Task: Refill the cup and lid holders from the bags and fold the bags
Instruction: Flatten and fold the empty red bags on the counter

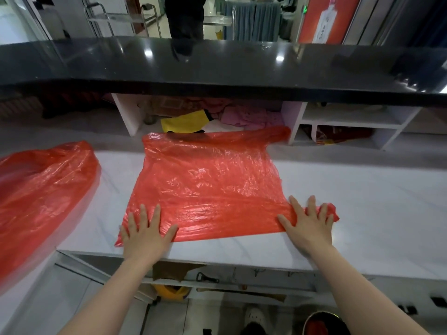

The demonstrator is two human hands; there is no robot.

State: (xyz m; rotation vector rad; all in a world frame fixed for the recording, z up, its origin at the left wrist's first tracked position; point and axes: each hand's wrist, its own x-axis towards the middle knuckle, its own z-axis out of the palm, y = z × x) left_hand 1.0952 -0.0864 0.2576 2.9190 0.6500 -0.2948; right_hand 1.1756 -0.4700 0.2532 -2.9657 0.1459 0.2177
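Both palms down flat, fingers spread: left hand pins the near-left corner of the red bag spread on the white counter, right hand presses its near-right corner, second bag lying off left.

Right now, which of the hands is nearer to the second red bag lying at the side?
Left. The left hand presses the flat red bag's near left corner, beside the second red bag. The right hand presses the opposite corner, farther away.
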